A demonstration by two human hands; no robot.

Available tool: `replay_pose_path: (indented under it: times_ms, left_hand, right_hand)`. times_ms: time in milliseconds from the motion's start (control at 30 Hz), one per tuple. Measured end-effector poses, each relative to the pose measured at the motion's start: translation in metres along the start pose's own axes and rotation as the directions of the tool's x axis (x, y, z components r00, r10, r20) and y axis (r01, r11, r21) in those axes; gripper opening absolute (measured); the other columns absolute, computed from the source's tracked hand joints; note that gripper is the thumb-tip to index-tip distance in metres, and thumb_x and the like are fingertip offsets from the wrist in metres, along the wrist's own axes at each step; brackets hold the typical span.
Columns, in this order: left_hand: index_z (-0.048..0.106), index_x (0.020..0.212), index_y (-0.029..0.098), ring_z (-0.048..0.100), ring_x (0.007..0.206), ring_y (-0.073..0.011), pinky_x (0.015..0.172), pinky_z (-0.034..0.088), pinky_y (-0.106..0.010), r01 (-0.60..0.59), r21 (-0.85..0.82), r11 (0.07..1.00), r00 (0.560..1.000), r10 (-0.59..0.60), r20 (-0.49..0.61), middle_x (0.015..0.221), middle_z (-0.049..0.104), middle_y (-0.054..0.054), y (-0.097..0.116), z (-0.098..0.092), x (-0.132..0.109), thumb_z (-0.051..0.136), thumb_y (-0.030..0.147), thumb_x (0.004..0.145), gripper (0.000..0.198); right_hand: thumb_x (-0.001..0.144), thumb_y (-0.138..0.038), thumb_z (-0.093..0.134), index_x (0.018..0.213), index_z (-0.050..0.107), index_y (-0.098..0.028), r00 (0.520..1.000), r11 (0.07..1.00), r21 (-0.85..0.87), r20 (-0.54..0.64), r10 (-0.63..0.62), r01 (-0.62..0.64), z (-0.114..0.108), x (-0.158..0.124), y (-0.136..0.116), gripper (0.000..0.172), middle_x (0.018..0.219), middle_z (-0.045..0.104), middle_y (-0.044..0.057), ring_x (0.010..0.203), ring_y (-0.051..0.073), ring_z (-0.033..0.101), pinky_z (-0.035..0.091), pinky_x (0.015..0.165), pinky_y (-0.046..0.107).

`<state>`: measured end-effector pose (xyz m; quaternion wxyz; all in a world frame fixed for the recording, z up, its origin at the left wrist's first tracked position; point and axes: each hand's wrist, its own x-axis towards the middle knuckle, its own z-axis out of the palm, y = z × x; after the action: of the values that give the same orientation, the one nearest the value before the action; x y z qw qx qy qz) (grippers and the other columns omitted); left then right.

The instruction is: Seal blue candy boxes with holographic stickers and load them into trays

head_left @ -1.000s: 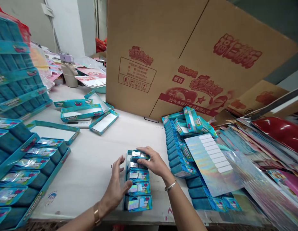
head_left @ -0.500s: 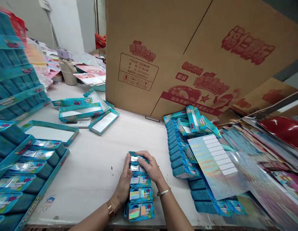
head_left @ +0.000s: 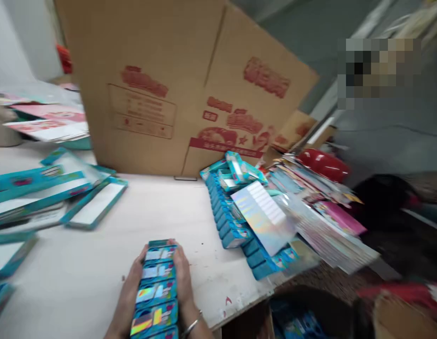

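A row of small blue candy boxes (head_left: 156, 292) with shiny silver stickers on their lids stands in the lower middle of the head view, its near end cut off by the frame. A teal rim (head_left: 162, 243) shows at the far end. My left hand (head_left: 131, 282) lies along the row's left side. Against the right side presses my right hand (head_left: 183, 275), wearing a bracelet, so the row is gripped between both palms. Some fingertips are hidden or blurred.
Shallow teal trays (head_left: 98, 202) lie at left. A large cardboard carton (head_left: 151, 52) stands behind. To the right are more blue boxes (head_left: 223, 228) under a holographic sticker sheet (head_left: 264, 216), plus stacked sheets (head_left: 331, 235). The table edge (head_left: 246, 308) drops toward a dark bin (head_left: 310, 301).
My view has swung right, bringing the table's right edge and floor into sight. My right hand has shifted from the top of the row to its right side.
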<state>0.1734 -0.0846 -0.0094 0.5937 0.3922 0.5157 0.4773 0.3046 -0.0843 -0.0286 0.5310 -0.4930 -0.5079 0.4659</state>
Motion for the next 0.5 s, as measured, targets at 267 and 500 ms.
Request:
replay_pose_path:
  times_ms: [267,500]
  left_hand:
    - [0.058,0.13,0.026,0.056,0.126,-0.0399,0.099,0.053,-0.054,0.125,0.047,0.991,0.991,-0.126,0.034,0.119,0.073,-0.005,0.029,0.004,0.026,0.048,0.085,0.071,0.084]
    - [0.062,0.124,0.029,0.068,0.105,-0.0412,0.086,0.058,-0.059,0.047,0.183,0.982,0.997,-0.058,0.059,0.097,0.078,-0.005,0.036,0.016,0.027,0.049,0.085,0.069,0.08]
  right_hand:
    - [0.094,-0.043,0.053,0.135,0.053,-0.022,0.814,0.633,-0.771,-0.319,-0.484,0.075,-0.188,0.005,-0.077,0.047,0.142,0.05,0.013,0.136,0.028,0.04,0.029,0.116,0.049]
    - [0.085,-0.035,0.06,0.122,0.061,-0.015,0.664,0.397,-0.798,-0.599,-0.447,-0.453,-0.373,0.021,-0.128,0.043,0.124,0.062,0.019,0.121,0.034,0.049,0.031,0.104,0.052]
